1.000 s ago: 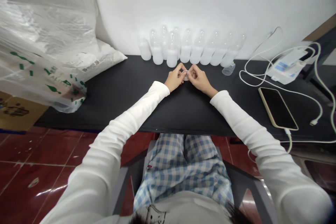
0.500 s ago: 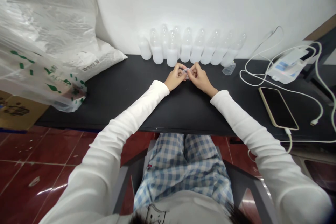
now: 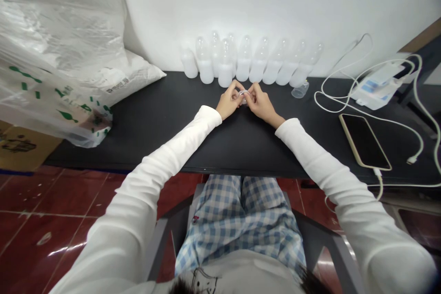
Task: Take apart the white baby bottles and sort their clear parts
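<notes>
Small clear round-rimmed piece point(image 3: 244, 101) just in front of bottle row point(image 3: 225, 74), gripped both sides: left hand point(image 3: 228, 102) pinching one edge, right hand point(image 3: 261, 102) opposite, probably for even hold. Clear cap point(image 3: 300, 90) before row's right end, likely kept within reach.

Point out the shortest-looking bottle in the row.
The leftmost bottle: its top looks whitish, while the others look taller, with clear domed tops.

Streaky white glare on red floor point(image 3: 65, 234)
</notes>
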`<state>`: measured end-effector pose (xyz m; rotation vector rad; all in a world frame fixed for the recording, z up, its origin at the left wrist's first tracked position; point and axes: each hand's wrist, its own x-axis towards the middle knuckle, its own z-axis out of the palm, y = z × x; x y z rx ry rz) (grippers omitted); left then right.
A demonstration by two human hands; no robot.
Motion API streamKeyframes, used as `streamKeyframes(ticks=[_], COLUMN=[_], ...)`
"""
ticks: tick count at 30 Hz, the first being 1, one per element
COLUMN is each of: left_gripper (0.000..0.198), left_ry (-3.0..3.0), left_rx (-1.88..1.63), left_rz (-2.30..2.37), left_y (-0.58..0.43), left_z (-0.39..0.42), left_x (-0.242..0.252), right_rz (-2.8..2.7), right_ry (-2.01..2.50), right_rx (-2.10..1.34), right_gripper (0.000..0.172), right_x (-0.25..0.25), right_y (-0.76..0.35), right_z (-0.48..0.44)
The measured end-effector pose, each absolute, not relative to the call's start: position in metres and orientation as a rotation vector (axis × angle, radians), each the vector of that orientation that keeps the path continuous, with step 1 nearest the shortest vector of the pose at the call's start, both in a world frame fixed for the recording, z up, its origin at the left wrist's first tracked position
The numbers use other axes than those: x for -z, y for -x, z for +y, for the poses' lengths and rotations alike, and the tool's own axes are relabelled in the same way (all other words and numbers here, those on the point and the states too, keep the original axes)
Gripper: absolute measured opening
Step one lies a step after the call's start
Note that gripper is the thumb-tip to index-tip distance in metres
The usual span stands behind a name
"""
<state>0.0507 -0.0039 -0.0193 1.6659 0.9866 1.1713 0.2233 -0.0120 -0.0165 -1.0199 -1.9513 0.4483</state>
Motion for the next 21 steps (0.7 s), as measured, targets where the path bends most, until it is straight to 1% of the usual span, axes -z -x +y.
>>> streamKeyframes(ticks=[8,14,17,21], left_gripper=[0.016,0.026,0.028,0.027], left_ry=[-1.505,-1.585,-1.603,-1.619], left_rx=[-1.166,-1.138,-1.151,-1.183], left_rz=[0.925,0.878,0.871,0.851], left_y=[-0.049,-0.05,-0.05,-0.05], left_z=[-0.001,-0.003,-0.003,-0.002], left_x=[0.016,0.016,0.02,0.023], right_rz=[-1.941,-1.861,-1.848,-1.861], right_ry=[0.968,0.951,0.965,0.993], right_rx=[-0.613,-0.725,-0.735,-0.692], right_gripper=[0.053,0.057,0.055,0.047], right_x=[0.022,0.034,0.032,0.025], right_y=[-0.227,-0.231,-0.231,-0.228], right_z=[-0.006,0.004,0.002,-0.005])
